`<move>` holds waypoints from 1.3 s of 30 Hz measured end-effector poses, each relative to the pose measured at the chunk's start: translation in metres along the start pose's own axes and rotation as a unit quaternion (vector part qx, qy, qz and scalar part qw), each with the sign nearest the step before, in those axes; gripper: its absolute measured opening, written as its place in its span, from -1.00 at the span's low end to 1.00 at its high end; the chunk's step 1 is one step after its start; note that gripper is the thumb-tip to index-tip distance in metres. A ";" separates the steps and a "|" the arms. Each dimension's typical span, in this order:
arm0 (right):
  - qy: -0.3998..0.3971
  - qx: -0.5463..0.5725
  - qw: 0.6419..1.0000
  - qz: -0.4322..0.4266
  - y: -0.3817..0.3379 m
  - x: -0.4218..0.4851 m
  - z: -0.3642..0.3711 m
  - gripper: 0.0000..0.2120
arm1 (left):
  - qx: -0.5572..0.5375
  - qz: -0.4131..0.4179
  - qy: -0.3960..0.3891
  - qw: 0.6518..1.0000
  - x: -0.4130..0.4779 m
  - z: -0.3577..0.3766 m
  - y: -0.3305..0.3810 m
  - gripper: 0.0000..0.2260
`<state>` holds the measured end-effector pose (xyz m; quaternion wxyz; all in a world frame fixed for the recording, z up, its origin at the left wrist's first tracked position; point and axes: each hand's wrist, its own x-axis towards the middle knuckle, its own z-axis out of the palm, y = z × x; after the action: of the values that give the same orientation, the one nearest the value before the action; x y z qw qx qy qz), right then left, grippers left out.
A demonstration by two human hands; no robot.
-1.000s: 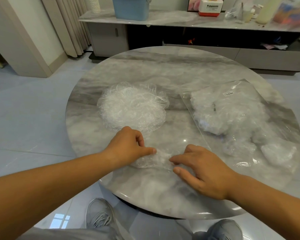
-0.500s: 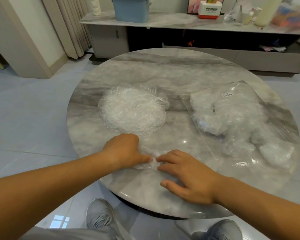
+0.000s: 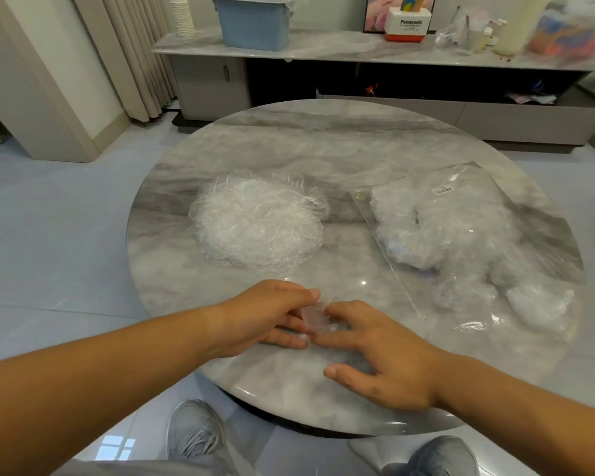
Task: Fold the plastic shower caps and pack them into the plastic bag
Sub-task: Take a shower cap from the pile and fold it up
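A small folded clear shower cap (image 3: 314, 317) lies near the front edge of the round marble table (image 3: 323, 132). My left hand (image 3: 272, 317) pinches its left end between thumb and fingers. My right hand (image 3: 382, 355) presses on its right end with straight fingers, the thumb spread toward the table edge. Behind my hands sits a loose pile of unfolded clear shower caps (image 3: 258, 218). To the right lies the clear plastic bag (image 3: 461, 242), flat on the table, with several bunched caps inside it.
A long low cabinet (image 3: 375, 53) stands behind the table with a blue bin (image 3: 255, 22), a stack of cups and bottles on it. Curtains hang at the back left. My grey shoes (image 3: 193, 434) show on the tiled floor below the table.
Both hands have come closer together, and the cap between them has been squeezed from a wide flat strip into a small wad. The pile and the bag have not moved.
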<state>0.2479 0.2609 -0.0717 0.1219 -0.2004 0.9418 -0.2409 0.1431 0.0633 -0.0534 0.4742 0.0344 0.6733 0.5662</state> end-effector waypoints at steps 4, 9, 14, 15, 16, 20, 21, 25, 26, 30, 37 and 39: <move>0.166 0.065 0.981 0.074 0.003 -0.003 -0.013 -0.64 | 0.045 0.012 0.022 0.999 0.003 0.004 0.002 -0.81; 0.127 0.023 0.946 0.299 0.004 0.007 -0.031 -0.52 | 0.126 0.030 0.006 0.992 0.003 0.008 0.007 -0.84; 0.054 0.017 0.929 0.365 0.000 0.013 -0.031 -0.55 | 0.181 0.040 -0.002 0.983 0.001 0.010 0.005 -0.84; 0.052 0.041 0.929 0.364 0.000 0.014 -0.030 -0.56 | 0.185 0.042 -0.005 0.982 0.001 0.010 0.004 -0.82; 0.057 0.078 0.928 0.360 0.001 0.014 -0.030 -0.58 | 0.190 0.042 -0.009 0.981 0.001 0.010 0.004 -0.80; 0.126 0.312 0.872 0.356 0.000 0.013 -0.034 -0.70 | 0.223 0.037 -0.020 0.974 0.002 0.009 0.003 -0.62; 0.138 0.378 0.849 0.343 -0.003 0.013 -0.035 -0.73 | 0.235 0.039 -0.024 0.971 0.000 0.009 0.004 -0.55; 0.179 0.538 0.784 0.254 -0.016 0.014 -0.037 -0.76 | 0.237 0.042 -0.041 0.970 -0.001 0.009 0.007 -0.59; 0.185 0.548 0.782 0.233 -0.017 0.014 -0.035 -0.74 | 0.225 0.041 -0.049 0.972 -0.003 0.010 0.008 -0.65; 0.161 0.484 0.846 0.154 -0.018 0.012 -0.022 -0.60 | 0.139 0.011 -0.056 0.989 -0.001 0.009 0.005 -0.26; 0.062 0.210 0.973 0.080 -0.006 0.002 -0.014 -0.50 | -0.030 -0.062 -0.035 0.997 -0.004 0.000 0.014 -0.53; 0.045 0.148 0.987 0.051 -0.005 0.001 -0.010 -0.49 | -0.010 -0.054 -0.016 0.998 -0.004 -0.002 0.017 -0.71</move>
<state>0.2454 0.2606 -0.0612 0.1196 -0.1209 0.9091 -0.3803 0.1358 0.0654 -0.0381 0.5148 0.0022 0.6611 0.5458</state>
